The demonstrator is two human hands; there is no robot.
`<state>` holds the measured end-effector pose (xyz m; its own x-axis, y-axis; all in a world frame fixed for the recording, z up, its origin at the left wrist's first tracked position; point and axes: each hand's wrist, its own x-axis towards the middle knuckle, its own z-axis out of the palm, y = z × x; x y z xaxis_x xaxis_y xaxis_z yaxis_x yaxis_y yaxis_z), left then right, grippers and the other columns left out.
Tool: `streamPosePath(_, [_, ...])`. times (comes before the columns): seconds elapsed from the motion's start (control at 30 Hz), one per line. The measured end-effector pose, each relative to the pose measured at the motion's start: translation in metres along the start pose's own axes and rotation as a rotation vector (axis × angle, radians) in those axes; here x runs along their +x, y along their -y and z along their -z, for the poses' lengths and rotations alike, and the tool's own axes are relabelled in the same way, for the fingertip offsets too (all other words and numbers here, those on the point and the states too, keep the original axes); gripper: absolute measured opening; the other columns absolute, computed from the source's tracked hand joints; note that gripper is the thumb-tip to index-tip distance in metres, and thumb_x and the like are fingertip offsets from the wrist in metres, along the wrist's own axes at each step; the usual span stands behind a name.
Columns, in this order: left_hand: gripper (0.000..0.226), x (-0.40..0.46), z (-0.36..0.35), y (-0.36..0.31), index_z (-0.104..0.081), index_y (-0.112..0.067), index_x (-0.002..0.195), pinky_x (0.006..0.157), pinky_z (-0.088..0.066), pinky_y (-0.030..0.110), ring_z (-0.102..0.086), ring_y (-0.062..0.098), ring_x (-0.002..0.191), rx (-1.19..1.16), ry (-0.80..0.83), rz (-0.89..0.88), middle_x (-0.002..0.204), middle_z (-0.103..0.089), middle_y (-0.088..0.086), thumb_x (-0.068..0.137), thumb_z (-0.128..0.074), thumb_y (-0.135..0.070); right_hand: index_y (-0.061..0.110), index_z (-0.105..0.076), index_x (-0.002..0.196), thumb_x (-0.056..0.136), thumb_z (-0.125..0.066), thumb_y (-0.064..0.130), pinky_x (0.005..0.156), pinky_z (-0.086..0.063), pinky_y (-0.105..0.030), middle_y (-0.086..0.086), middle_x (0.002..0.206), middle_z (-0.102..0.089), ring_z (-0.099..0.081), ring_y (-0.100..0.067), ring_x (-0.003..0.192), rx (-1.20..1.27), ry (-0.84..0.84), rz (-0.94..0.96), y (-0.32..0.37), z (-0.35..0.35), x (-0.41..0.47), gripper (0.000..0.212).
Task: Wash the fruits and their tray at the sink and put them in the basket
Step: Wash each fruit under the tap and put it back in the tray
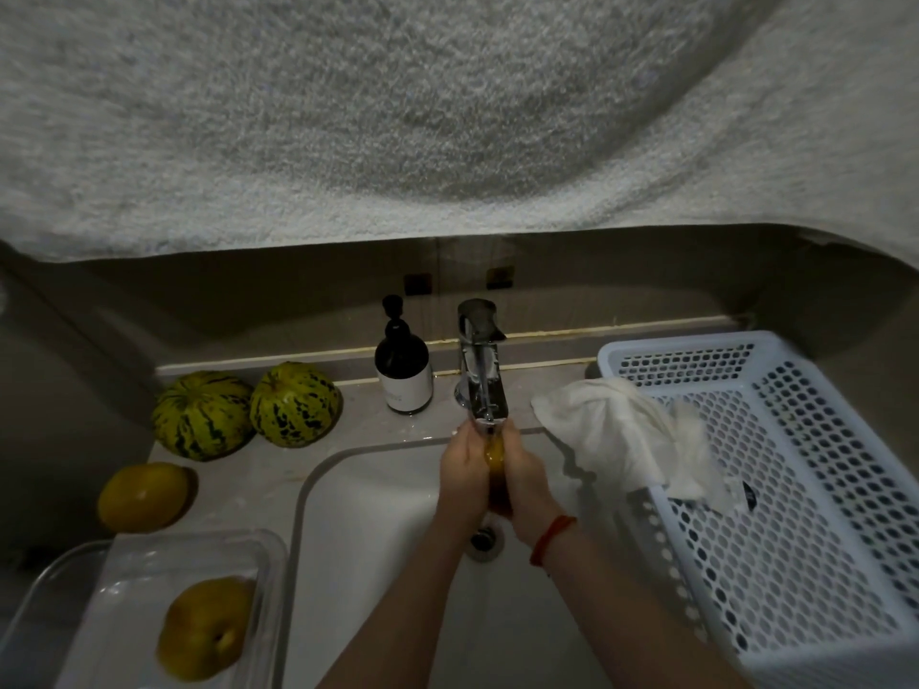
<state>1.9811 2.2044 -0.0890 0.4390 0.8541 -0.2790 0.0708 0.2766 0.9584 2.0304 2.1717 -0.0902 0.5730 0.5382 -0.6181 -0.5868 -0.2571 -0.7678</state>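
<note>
Here, in the lower centre of the frame, both hands are pressing around a small amber-yellow fruit (495, 457) under the chrome tap (481, 370), over the white sink basin (378, 494). The left hand (465, 469) is cupping it from the left and the right hand (522, 482), with a red cord at the wrist, from the right; each grip is curling round the fruit, which is showing only as a narrow strip between the palms.

At the lower left, a clear plastic tray (124, 564) is sitting on the pale desk (278, 469) with a yellow round fruit (206, 629) lying in it. Just above it, a second yellow fruit (142, 497) is resting on the desk, and further up two green-striped melons (248, 407) are sitting side by side, touching.

At the right of the frame, a white perforated plastic basket (795, 489) is standing beside the sink, with a crumpled white cloth (621, 435) draping over its left rim. A dark pump bottle (403, 370) is standing left of the tap.
</note>
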Motion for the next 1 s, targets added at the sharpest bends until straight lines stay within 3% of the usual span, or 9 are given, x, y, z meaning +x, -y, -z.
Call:
streamPosePath(0.07, [0.026,-0.003,0.002,-0.004,-0.058,-0.01,0.096,0.061,-0.05,0.024,-0.057,0.017,0.071,-0.218,-0.017,0.172,0.081,-0.057,0.009,0.101,-0.036,-0.024,0.017,-0.062,0.081,0.095,-0.047,0.034,0.067,-0.054,-0.034,-0.005,0.075,-0.063,-0.064,-0.023,0.075,-0.238,-0.149,0.363,-0.01,-0.002,0.001,0.027])
streamPosePath(0.13, [0.037,-0.003,0.006,-0.011,-0.059,-0.004,0.109,0.081,-0.05,0.034,-0.059,0.025,0.088,-0.464,0.028,0.413,0.093,-0.061,0.017,0.1,-0.038,-0.033,0.023,-0.059,0.083,0.091,-0.042,0.036,0.067,-0.053,-0.035,-0.002,0.073,-0.061,-0.062,-0.018,0.072,-0.357,-0.113,0.583,-0.016,-0.002,-0.001,0.022])
streamPosePath(0.23, [0.038,-0.002,0.018,-0.022,-0.062,-0.008,0.112,0.088,-0.047,0.037,-0.06,0.025,0.098,-0.52,0.131,0.526,0.101,-0.065,0.015,0.097,-0.045,-0.039,0.017,-0.056,0.102,0.081,-0.036,0.052,0.077,-0.053,-0.032,-0.006,0.093,-0.061,-0.062,-0.018,0.087,-0.404,0.023,0.578,-0.021,-0.005,0.001,0.046])
streamPosePath(0.43, [0.028,0.007,0.021,-0.027,-0.057,-0.006,0.115,0.081,-0.049,0.04,-0.058,0.03,0.1,-0.289,0.088,0.539,0.112,-0.061,0.019,0.093,-0.053,-0.023,0.012,-0.048,0.115,0.086,-0.035,0.032,0.082,-0.05,-0.028,-0.011,0.106,-0.056,-0.058,-0.019,0.095,-0.536,0.088,0.687,-0.028,0.001,0.001,0.037])
streamPosePath(0.53, [0.018,0.001,0.01,-0.019,-0.054,-0.005,0.111,0.07,-0.049,0.034,-0.056,0.028,0.091,-0.214,0.053,0.323,0.106,-0.056,0.018,0.095,-0.045,-0.006,0.023,-0.049,0.105,0.095,-0.04,0.019,0.074,-0.048,-0.019,-0.006,0.101,-0.058,-0.058,-0.014,0.09,-0.38,0.046,0.662,-0.022,0.004,0.0,0.015])
streamPosePath(0.63, [0.024,-0.005,0.004,-0.013,-0.05,-0.002,0.117,0.07,-0.05,0.031,-0.056,0.028,0.092,-0.241,0.15,0.174,0.11,-0.055,0.021,0.094,-0.044,-0.001,0.026,-0.049,0.084,0.099,-0.038,0.013,0.072,-0.048,-0.024,-0.002,0.087,-0.057,-0.058,-0.022,0.087,-0.273,-0.076,0.558,-0.006,-0.002,0.003,0.023])
streamPosePath(0.83, [0.02,0.001,0.01,-0.005,-0.055,-0.013,0.107,0.1,-0.04,0.051,-0.048,0.038,0.113,0.181,0.07,-0.107,0.115,-0.052,0.018,0.1,-0.037,-0.009,0.008,-0.06,0.109,0.092,-0.043,0.052,0.093,-0.049,-0.046,-0.017,0.11,-0.062,-0.06,-0.031,0.104,0.04,0.094,-0.265,0.018,-0.006,0.007,0.05])
streamPosePath(0.9, [0.024,0.006,0.013,-0.004,-0.053,-0.001,0.113,0.097,-0.044,0.047,-0.049,0.038,0.11,0.208,0.061,-0.112,0.114,-0.051,0.021,0.101,-0.033,-0.008,0.008,-0.061,0.107,0.093,-0.039,0.054,0.087,-0.052,-0.043,-0.017,0.105,-0.063,-0.062,-0.03,0.097,-0.001,0.08,-0.221,0.016,-0.009,0.007,0.052])
streamPosePath(1.0, [0.029,0.003,0.014,-0.008,-0.046,0.0,0.123,0.064,-0.052,0.018,-0.057,0.018,0.084,-0.017,0.091,0.047,0.11,-0.054,0.018,0.103,-0.029,-0.012,0.017,-0.055,0.086,0.099,-0.034,0.041,0.061,-0.055,-0.035,-0.012,0.088,-0.063,-0.063,-0.024,0.074,-0.346,-0.137,0.19,0.001,-0.011,0.006,0.035])
